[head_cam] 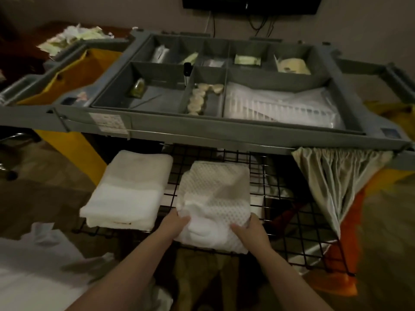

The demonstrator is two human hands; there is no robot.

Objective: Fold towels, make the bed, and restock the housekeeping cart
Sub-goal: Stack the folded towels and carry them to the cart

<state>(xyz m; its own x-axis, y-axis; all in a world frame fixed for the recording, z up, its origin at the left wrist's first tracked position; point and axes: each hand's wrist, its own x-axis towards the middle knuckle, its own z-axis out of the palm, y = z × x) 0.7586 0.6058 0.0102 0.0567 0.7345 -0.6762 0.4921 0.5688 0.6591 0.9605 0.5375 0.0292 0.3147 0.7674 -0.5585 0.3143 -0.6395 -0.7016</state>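
A folded white waffle-weave towel (215, 194) lies on the black wire shelf (298, 221) of the grey housekeeping cart (202, 129). My left hand (177, 223) grips its near left corner, and my right hand (251, 232) grips its near right edge, thumb on top. Left of it on the same shelf sits a second folded white towel (128, 191), apart from the first. The towel's near edge overhangs the shelf front a little.
The cart's top tray (226, 70) has several compartments with soaps, sachets and plastic-wrapped items. Yellow bags (74, 75) hang at the left and right ends, and a beige curtain (336, 180) at the right. White bedding (33, 272) lies at lower left. A dark screen (251, 4) hangs on the wall.
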